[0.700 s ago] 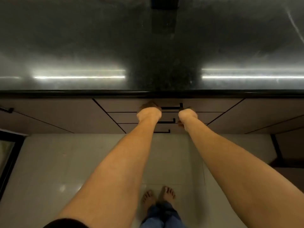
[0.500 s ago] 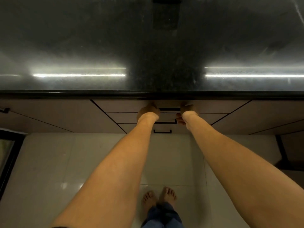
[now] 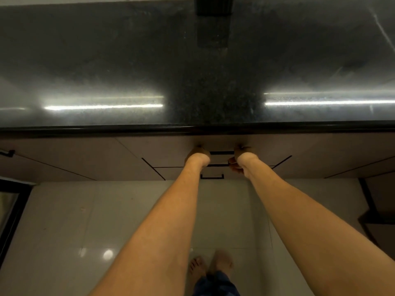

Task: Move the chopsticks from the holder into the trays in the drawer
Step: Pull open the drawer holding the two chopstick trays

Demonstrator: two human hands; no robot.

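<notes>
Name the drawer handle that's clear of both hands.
The lowest handle, nearest the floor; the two above it run up against the left hand and right hand.

Fingers hidden — left hand [image 3: 197, 155], right hand [image 3: 244, 157] perhaps on handle [image 3: 222, 152].

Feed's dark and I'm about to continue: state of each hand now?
Left hand: cannot tell, fingers hidden against the drawer front.
Right hand: fingers curled, grip cannot be told.

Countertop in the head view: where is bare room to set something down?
The countertop shows bare stone left and right of the dark block at its far edge. Crowded below: left hand and right hand flank the top drawer handle.
</notes>
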